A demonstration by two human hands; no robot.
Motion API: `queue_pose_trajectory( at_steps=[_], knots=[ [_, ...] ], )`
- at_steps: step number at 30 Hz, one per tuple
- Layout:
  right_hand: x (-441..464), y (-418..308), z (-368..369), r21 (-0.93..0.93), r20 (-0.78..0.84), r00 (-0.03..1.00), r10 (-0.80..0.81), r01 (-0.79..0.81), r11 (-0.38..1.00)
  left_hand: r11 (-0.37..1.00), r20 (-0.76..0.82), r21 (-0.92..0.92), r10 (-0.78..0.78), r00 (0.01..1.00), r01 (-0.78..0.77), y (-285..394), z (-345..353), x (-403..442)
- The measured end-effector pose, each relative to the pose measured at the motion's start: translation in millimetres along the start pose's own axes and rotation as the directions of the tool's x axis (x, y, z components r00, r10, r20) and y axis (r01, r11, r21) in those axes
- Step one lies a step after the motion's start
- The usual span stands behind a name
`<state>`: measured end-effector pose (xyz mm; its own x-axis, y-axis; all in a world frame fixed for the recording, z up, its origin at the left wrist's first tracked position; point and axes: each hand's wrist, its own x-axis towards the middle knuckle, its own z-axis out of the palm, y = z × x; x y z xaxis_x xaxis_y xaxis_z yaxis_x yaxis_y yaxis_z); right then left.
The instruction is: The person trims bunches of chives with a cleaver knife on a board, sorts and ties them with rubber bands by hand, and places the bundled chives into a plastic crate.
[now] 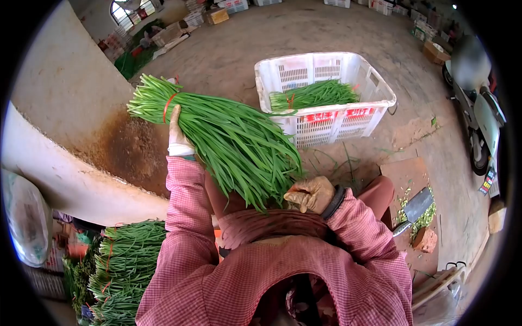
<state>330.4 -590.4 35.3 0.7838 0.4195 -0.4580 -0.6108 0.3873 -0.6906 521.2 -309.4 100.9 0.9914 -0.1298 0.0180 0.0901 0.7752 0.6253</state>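
Note:
A large bundle of long green stalks (234, 133), tied with a red band (169, 107) near its pale cut ends, lies slanted across the front of my body. Gloved, my left hand (177, 130) grips it from below beside the band, with part of the hand hidden behind the stalks. The leafy tips hang toward my lap. My right hand (312, 195), also gloved, is closed with curled fingers just right of the tips; what it holds, if anything, is too small to name.
A white plastic crate (331, 129) ahead holds another banded bundle (318, 95). Banded bundles (128, 266) are stacked at lower left beside a low wall (81, 174). At right lie a cleaver (417, 205), green scraps and a brick piece (425, 239); a scooter (478, 119) stands beyond.

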Motion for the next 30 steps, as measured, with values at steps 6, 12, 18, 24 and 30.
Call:
queue_pose_trajectory(
  at_steps=[6,12,18,24,30],
  knots=[
    [24,10,22,-0.921,0.08,0.779,-0.622,0.296,0.252,0.996,-0.056,0.035,-0.075,0.996,0.077,-8,-12,8],
    [-47,-24,-28,-0.083,-0.026,0.578,-0.816,0.812,0.578,0.993,-0.278,0.083,-0.062,0.959,0.088,-6,-28,13],
    [-43,11,-30,-0.808,0.072,0.828,-0.556,0.375,0.454,0.997,-0.312,0.072,-0.002,0.95,0.026,-12,-44,22],
    [30,40,3,-0.951,0.183,0.853,-0.488,0.28,0.133,0.997,-0.361,0.071,0.008,0.933,0.019,-17,-29,21],
    [1,37,30,-0.565,0.22,0.587,-0.779,0.728,0.389,0.998,-0.318,0.056,0.022,0.948,-0.004,-13,-37,17]
  ],
)
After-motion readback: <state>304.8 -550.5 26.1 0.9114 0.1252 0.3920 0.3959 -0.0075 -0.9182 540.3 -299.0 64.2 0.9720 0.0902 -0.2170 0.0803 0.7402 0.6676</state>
